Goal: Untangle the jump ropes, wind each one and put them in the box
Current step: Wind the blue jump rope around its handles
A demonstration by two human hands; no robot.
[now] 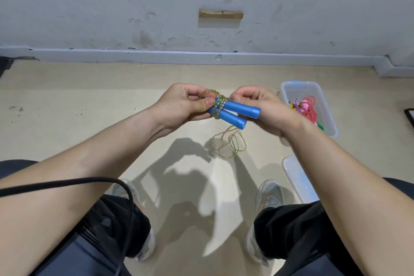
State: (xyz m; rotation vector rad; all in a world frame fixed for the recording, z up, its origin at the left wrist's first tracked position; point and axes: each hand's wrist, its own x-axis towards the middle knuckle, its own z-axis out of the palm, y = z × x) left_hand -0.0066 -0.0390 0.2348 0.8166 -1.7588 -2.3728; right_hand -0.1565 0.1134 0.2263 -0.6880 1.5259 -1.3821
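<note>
Two blue handles (233,112) sit side by side between my hands. Their long axis runs far-left to near-right, free ends pointing right and toward me. Left hand (186,103) is clamped on the bound ends, thumb pressing the cord (218,105) wraps. Right hand (257,103) pinches the cord just beside the wraps, fingers curled. A loose tail (228,144) of cord hangs in loops below, down by the floor (89,107), so I judge winding isn't finished. The box (331,127) sits on the floor to the right, just beyond the right hand, so that hand is nearer for the drop. It holds a pink rope (308,107) plus yellow and green bits I can't make out. The lid (299,178) lies off the box, nearer me.
</note>
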